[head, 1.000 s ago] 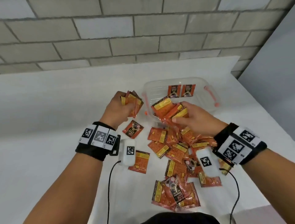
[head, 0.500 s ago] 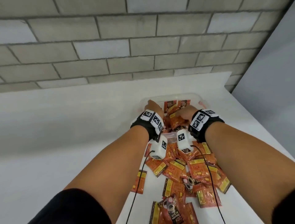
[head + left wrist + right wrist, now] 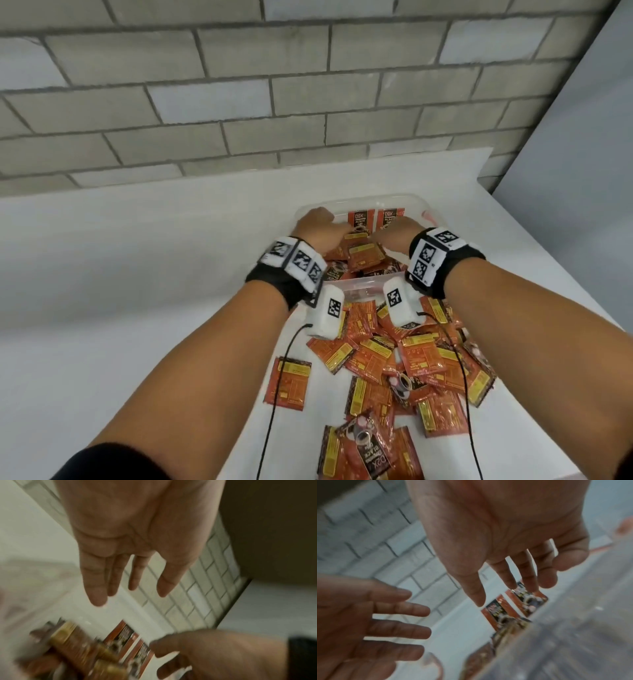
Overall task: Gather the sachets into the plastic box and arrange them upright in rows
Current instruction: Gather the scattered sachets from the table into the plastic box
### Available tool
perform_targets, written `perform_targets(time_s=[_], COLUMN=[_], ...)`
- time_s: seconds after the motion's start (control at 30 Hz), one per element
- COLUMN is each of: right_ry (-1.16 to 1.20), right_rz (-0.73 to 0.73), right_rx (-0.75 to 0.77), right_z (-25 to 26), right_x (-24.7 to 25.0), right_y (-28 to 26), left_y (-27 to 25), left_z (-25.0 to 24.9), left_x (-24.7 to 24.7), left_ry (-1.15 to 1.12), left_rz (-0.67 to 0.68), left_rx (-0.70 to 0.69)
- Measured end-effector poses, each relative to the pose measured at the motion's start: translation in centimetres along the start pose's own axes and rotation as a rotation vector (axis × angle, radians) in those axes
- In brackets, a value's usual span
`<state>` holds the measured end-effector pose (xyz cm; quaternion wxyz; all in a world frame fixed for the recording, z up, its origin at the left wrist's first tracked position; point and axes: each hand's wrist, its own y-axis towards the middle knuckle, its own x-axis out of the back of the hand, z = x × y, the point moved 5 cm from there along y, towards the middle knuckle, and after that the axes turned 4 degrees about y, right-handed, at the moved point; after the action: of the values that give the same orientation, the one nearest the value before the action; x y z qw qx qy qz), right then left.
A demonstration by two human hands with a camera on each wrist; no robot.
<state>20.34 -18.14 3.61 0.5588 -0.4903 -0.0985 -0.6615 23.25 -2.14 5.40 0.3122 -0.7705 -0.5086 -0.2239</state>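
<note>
Clear plastic box (image 3: pixel 416 202) sits at the table's far end; both hands are inside it. Left hand (image 3: pixel 320 229) and right hand (image 3: pixel 394 233) are empty, fingers straight and spread in the wrist views. Loose sachets (image 3: pixel 363 255) lie jumbled in the box; two standing sachets (image 3: pixel 375 219) lean on the far wall. Step in hand, prob.: dumping a batch. Next: stand the jumble up in rows, then fetch the pile (image 3: pixel 411 363) on the table. Labels read "D2X" and "BLACK"; the rest is too small.
</note>
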Motion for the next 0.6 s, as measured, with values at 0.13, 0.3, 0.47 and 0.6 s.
perform_targets(time_s=[0.13, 0.3, 0.47, 0.6], right_ry=[0.295, 0.132, -0.252, -0.443], right_rz=[-0.037, 0.426, 0.264, 0.085], right_rx=[0.262, 0.361, 0.339, 0.33], right_z=[0.5, -0.8, -1.2, -0.1], right_x=[0.8, -5.0, -10.1, -12.2], right_y=[-4.8, -10.8, -8.0, -7.3], left_y=[-3.3, -4.8, -4.0, -4.0], left_z=[3.4, 10.4, 13.4, 13.6], left_x=[4.8, 4.3, 0.8, -1.2], left_ry=[-0.128, 0.326, 0.543, 0.657], left_rz=[-0.106, 0.05, 0.088, 0.098], left_rx=[0.01, 0.209, 0.237, 0.236])
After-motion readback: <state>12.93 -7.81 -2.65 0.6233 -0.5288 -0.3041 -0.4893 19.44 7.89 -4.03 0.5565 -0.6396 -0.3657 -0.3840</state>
